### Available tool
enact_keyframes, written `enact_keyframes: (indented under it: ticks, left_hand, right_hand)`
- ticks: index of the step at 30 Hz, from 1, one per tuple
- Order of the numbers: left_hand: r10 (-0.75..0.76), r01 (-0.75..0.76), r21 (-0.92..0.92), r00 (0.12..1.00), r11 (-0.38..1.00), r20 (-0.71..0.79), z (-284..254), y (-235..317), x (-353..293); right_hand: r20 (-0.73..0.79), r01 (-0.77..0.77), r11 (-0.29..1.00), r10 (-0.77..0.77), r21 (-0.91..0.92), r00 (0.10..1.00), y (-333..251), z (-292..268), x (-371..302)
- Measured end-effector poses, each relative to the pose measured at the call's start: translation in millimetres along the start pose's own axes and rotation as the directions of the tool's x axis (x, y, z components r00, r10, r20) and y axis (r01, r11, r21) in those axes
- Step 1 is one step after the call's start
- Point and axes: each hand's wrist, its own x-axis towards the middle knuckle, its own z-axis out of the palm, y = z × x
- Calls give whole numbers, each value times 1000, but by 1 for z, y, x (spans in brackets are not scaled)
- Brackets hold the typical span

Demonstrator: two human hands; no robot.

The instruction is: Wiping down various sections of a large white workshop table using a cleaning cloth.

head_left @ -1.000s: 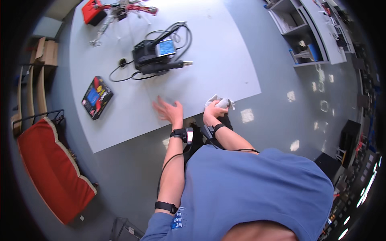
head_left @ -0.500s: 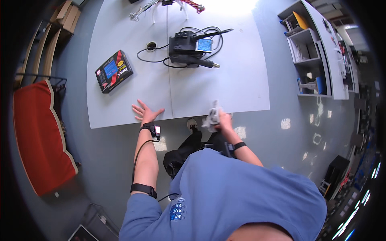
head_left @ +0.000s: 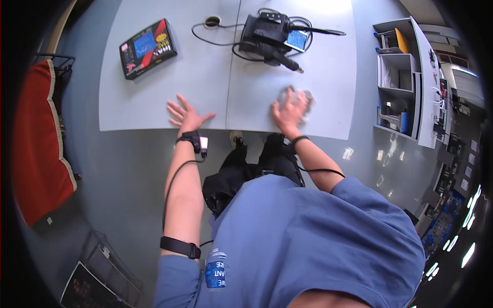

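Flat on the near edge of the white table (head_left: 251,97), my left hand (head_left: 189,117) is open with its fingers spread and nothing in it. My right hand (head_left: 289,112) lies over a crumpled grey-white cloth (head_left: 309,98) on the right half of the tabletop, pressing it down under the fingers. Part of the cloth is hidden beneath the hand. Beyond it stands a black soldering station (head_left: 271,28) with a small blue screen and coiled cables. Its hot-air handpiece (head_left: 282,59) points toward the right.
A black and red box (head_left: 148,50) lies on the table's left half. Behind it is a round cable hole (head_left: 212,21), with a cable running past. An open shelf unit (head_left: 398,72) stands to the right; a red-covered item (head_left: 41,138) is at the left.
My right hand has come up from below the table's edge and put the cloth down on the tabletop. My left hand stays spread on the table. The view has shifted.
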Motion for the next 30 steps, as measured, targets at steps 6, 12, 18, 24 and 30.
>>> enact_keyframes:
  ticks: [6, 12, 18, 24, 30]
  left_hand:
    - [33, -33, -15, 999, 999, -42, 0, 16, 0]
    - [-7, 6, -18, 999, 1000, -42, -2, 6, 2]
    - [5, -11, -76, 997, 997, -80, -6, 7, -3]
    - [18, -25, -135, 998, 991, -54, -6, 8, -9]
    - [-6, 1, -132, 999, 991, -32, -8, 6, -10]
  right_hand:
    - [46, 360, 889, -387, 282, 921, -111, 14, 0]
    - [53, 476, 789, -535, 389, 843, -48, -2, -21]
    - [42, 147, 986, -144, -77, 989, 129, -27, -20]
    - [262, -267, 950, 302, -162, 916, 136, -20, 46]
    - [235, 216, 976, -211, 4, 949, -8, 15, 54]
